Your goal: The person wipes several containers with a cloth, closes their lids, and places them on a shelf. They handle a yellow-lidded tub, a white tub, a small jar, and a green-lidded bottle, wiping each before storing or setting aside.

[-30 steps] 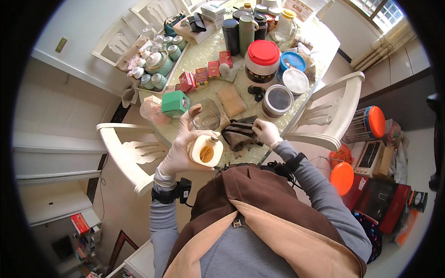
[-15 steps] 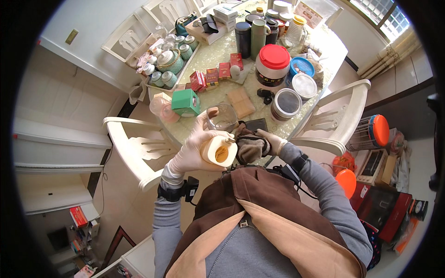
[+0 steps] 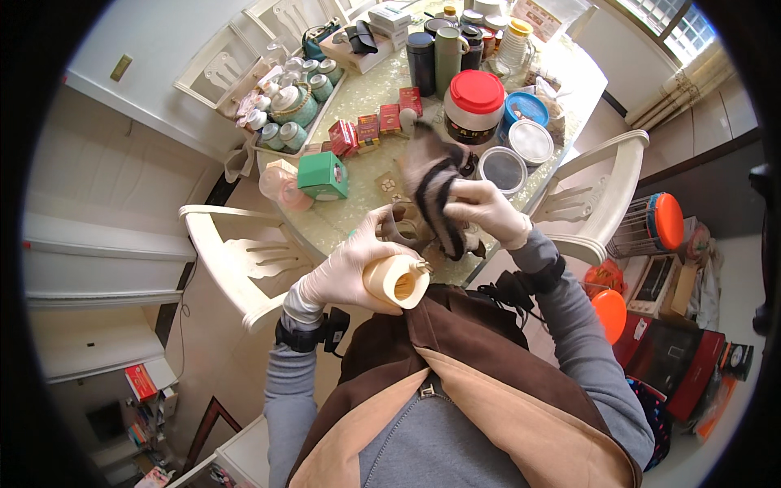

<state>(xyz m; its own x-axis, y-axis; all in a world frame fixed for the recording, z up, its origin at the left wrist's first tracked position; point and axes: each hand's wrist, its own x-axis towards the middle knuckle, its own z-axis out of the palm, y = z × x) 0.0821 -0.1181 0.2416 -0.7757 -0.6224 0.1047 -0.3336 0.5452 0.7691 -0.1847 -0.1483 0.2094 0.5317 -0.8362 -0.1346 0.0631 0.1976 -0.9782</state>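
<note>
My gloved left hand point(image 3: 346, 272) is wrapped round a cream plastic container-like piece point(image 3: 396, 282) with a round opening facing up and a small metallic-looking part at its rim. A clear cup point(image 3: 404, 225) extends from its far side, near my left fingertips; whether the two are joined I cannot tell. My gloved right hand point(image 3: 490, 213) grips a striped cloth point(image 3: 439, 195) in brown, grey and black. The cloth hangs loosely beside the clear cup, its far end blurred by motion, and covers part of the table.
On the marbled table point(image 3: 358, 215) stand a green box point(image 3: 322, 176), small red boxes point(image 3: 342, 137), a red-lidded jar point(image 3: 473, 110) and round tubs point(image 3: 503, 171). A tray of teal jars point(image 3: 293, 114) lies far left. White chairs point(image 3: 244, 260) flank the table.
My right hand has lifted the cloth off the table's near edge and swung it up and left toward the cup. The cream piece has shifted slightly right and down.
</note>
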